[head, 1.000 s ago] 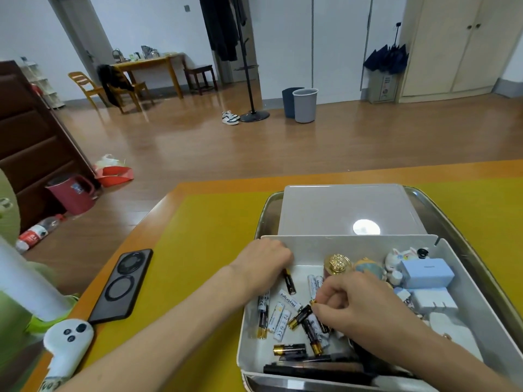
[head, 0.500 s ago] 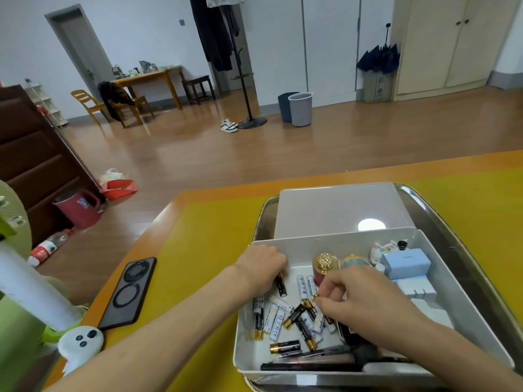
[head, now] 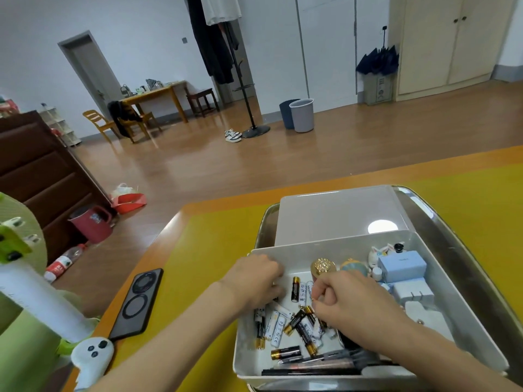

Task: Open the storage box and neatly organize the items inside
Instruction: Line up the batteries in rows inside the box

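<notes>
The white storage box stands open on a metal tray, its lid lying flat behind it. Loose batteries, black-and-gold and white, lie scattered on the left of its floor. My left hand reaches over the box's left wall, fingers curled down among the batteries; what it holds is hidden. My right hand is curled over the middle, fingertips pinching at a white battery. A gold-capped jar, a blue box, white chargers and small figurines fill the right side. Dark pens lie along the front wall.
A black phone lies on the yellow mat to the left of the tray. A green and white fan and a white ghost-shaped toy stand at the table's left corner. Beyond the table's edge is wooden floor.
My head has tilted up, so the box sits lower in view. Both hands stay among the batteries; the right hand has drawn slightly back toward the white battery near the jar.
</notes>
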`<action>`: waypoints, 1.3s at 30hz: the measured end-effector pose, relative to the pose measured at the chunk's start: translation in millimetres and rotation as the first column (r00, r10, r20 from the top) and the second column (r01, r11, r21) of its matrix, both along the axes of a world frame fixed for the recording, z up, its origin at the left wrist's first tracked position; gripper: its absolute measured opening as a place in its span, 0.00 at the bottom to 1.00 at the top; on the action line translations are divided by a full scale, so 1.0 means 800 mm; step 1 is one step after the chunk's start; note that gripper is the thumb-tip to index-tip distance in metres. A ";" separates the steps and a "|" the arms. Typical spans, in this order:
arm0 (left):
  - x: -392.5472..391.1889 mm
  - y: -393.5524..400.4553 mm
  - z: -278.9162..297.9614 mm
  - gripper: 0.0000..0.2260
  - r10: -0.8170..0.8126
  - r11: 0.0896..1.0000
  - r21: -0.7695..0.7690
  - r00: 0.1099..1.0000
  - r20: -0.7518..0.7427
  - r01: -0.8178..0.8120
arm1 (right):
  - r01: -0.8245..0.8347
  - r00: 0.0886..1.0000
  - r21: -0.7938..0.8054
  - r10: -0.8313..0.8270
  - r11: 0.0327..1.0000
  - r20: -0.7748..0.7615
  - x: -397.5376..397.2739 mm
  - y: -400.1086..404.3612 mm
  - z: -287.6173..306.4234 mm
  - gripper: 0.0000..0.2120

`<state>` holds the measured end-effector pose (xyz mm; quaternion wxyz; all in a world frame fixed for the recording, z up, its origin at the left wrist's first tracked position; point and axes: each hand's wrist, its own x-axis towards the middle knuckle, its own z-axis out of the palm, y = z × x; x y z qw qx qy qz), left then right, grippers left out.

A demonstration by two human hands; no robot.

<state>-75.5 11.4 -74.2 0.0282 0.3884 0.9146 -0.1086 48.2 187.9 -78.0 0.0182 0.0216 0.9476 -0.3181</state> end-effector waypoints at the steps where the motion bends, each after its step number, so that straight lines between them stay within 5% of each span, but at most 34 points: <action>1: 0.008 -0.011 0.004 0.11 0.005 0.994 0.107 1.000 -0.009 -0.004 | 0.006 1.000 0.003 -0.006 1.000 -0.005 -0.002 0.000 0.000 0.05; 5: 0.052 -0.055 0.014 0.12 0.116 0.852 0.516 0.993 -0.020 -0.089 | -0.035 0.999 0.142 0.037 0.989 -0.010 -0.013 -0.012 -0.006 0.08; 11: 0.059 -0.072 0.012 0.13 0.167 0.813 0.569 0.986 -0.024 -0.124 | -0.256 0.965 0.427 0.253 0.867 0.065 -0.022 -0.033 -0.016 0.14; 19: 0.054 -0.086 -0.001 0.13 0.044 0.925 0.379 0.999 -0.022 -0.033 | -0.241 0.953 0.447 0.297 0.862 -0.059 -0.030 -0.067 -0.043 0.26; 23: 0.054 -0.080 -0.001 0.14 0.021 0.995 0.101 1.000 0.017 -0.023 | -0.288 0.939 0.501 0.343 0.816 -0.019 -0.044 -0.087 -0.048 0.20; 27: 0.056 -0.068 -0.002 0.13 0.084 0.996 -0.005 0.996 0.024 -0.084 | -0.404 0.893 0.521 0.447 0.752 0.048 -0.050 -0.079 -0.040 0.15; 39: 0.052 -0.036 -0.011 0.10 0.205 0.978 0.032 0.976 0.073 -0.208 | -0.424 0.854 0.544 0.520 0.724 -0.026 -0.048 -0.060 -0.034 0.08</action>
